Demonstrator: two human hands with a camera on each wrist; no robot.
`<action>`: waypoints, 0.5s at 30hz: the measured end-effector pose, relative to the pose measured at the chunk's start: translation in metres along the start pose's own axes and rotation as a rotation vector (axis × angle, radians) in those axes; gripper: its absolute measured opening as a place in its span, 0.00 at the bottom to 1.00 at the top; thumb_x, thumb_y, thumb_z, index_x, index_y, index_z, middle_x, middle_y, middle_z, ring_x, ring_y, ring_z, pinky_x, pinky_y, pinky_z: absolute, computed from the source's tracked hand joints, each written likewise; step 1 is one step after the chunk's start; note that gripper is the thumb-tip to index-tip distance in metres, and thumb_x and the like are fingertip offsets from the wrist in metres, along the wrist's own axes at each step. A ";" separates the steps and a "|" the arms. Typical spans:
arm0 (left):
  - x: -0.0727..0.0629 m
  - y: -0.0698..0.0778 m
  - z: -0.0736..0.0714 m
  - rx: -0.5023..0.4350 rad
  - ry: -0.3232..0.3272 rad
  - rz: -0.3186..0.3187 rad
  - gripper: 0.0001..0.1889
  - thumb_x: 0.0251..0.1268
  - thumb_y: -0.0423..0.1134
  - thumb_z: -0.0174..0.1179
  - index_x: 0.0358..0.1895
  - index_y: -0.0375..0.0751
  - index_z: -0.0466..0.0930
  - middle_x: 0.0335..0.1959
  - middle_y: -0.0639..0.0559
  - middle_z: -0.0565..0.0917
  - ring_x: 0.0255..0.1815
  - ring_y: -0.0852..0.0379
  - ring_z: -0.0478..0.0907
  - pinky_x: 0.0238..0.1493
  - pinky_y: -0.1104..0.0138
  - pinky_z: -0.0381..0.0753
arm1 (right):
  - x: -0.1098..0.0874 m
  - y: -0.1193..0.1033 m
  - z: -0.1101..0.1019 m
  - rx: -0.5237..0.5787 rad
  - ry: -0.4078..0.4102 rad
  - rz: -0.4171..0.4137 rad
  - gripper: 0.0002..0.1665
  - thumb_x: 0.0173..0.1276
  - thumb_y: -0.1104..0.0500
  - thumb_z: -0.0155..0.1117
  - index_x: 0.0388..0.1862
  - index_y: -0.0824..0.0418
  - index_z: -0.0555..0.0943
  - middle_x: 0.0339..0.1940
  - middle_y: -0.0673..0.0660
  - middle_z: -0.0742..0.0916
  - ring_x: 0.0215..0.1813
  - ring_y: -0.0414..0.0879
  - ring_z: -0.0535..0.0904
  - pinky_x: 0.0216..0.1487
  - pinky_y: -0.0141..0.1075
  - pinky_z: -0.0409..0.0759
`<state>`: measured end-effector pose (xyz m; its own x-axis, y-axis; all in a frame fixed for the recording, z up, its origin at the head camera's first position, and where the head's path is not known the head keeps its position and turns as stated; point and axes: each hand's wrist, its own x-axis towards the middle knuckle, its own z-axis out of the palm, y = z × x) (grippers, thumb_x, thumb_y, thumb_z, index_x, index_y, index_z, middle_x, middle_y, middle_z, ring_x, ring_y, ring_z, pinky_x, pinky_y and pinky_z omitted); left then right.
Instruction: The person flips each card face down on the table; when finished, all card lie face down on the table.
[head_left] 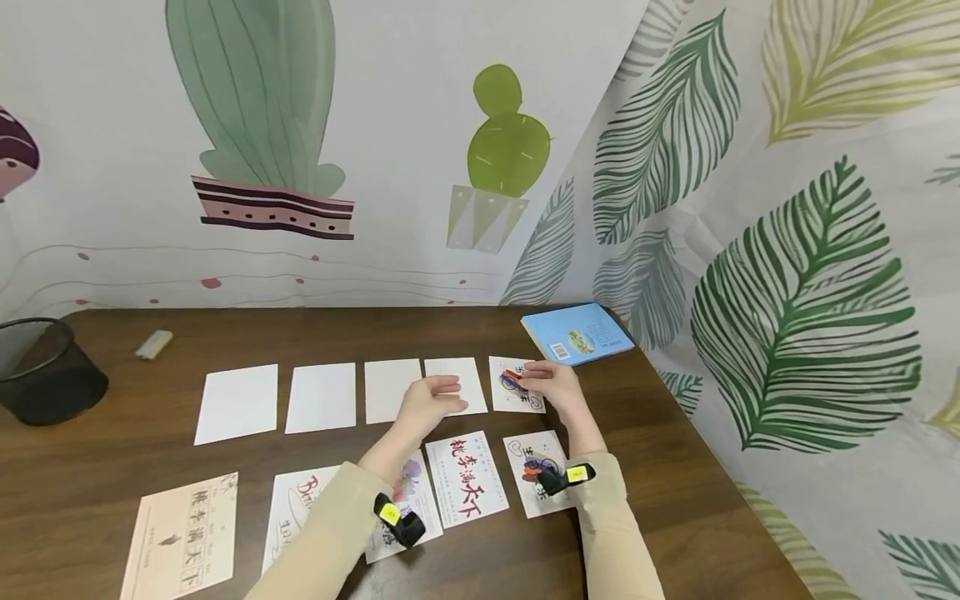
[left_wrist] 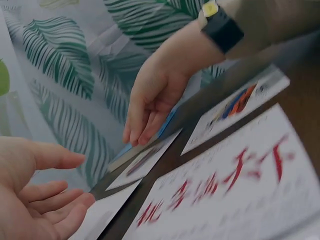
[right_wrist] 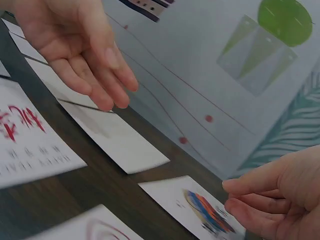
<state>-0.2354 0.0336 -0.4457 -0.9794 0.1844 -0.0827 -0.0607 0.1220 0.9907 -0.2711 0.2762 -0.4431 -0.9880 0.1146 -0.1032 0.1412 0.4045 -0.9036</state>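
Observation:
My right hand [head_left: 557, 388] is over the right edge of a small white card [head_left: 512, 385] with a red and blue drawing, at the right end of the back row. Its fingers point down, loosely bent, with thumb and fingertips close together in the right wrist view; nothing shows gripped between them. My left hand [head_left: 432, 406] hovers with relaxed, slightly bent fingers above a blank white card [head_left: 471, 385], partly covering it. Nearer me lie a card with red brush characters [head_left: 467, 479] and a card with a similar red and blue drawing [head_left: 523, 490], partly behind my right wrist.
Further blank cards [head_left: 240, 403] continue the back row leftward. In front lie a beige printed card [head_left: 168, 537] and other printed cards, partly under my left sleeve. A blue book [head_left: 577, 333] lies at the back right, an eraser-like block [head_left: 154, 344] and black mesh bin [head_left: 48, 387] at left.

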 end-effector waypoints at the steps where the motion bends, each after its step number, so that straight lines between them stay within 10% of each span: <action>1: 0.000 0.001 0.005 -0.021 -0.010 0.001 0.28 0.54 0.29 0.67 0.61 0.28 0.74 0.56 0.37 0.82 0.54 0.45 0.82 0.59 0.58 0.80 | 0.000 0.002 -0.004 -0.009 0.000 0.003 0.24 0.64 0.66 0.67 0.59 0.71 0.78 0.55 0.69 0.84 0.53 0.54 0.83 0.58 0.43 0.80; 15: 0.028 0.007 0.067 0.008 -0.098 -0.057 0.44 0.51 0.33 0.70 0.73 0.30 0.58 0.72 0.33 0.65 0.73 0.37 0.61 0.72 0.49 0.64 | 0.003 0.013 -0.021 0.023 -0.098 0.073 0.37 0.62 0.75 0.61 0.70 0.74 0.64 0.68 0.74 0.72 0.68 0.65 0.71 0.67 0.49 0.73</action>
<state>-0.2499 0.1051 -0.4481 -0.9508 0.2714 -0.1495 -0.1137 0.1431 0.9831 -0.2710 0.3012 -0.4460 -0.9767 0.0534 -0.2080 0.2126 0.3770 -0.9015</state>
